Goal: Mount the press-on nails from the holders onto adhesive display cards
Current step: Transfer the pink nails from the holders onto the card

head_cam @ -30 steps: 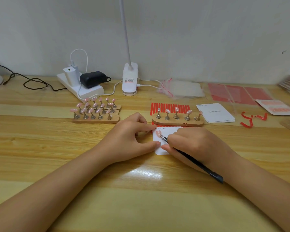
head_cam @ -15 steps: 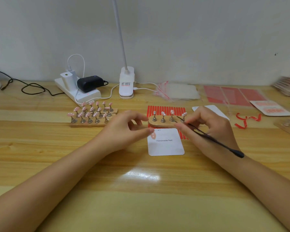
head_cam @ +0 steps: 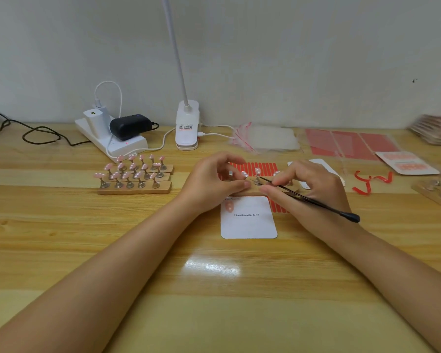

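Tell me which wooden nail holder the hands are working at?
The one right above the white card, between both hands; the other holders sit untouched, further left.

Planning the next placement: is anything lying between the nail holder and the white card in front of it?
Nothing visible. The card lies just in front of the holder, bare except for one nail in its top-left corner.

Both forearms are extended forward over the display card (head_cam: 248, 220), which serves as the reference. The left hand (head_cam: 209, 182) is positioned just beyond the card's far left corner, with the fingers curled and the thumb and forefinger brought together in a pinch; what is pinched cannot be determined. The right hand (head_cam: 308, 186) is positioned beyond the card's far right corner, with the fingers curled round black tweezers (head_cam: 306, 198), whose tips are directed toward the left hand.
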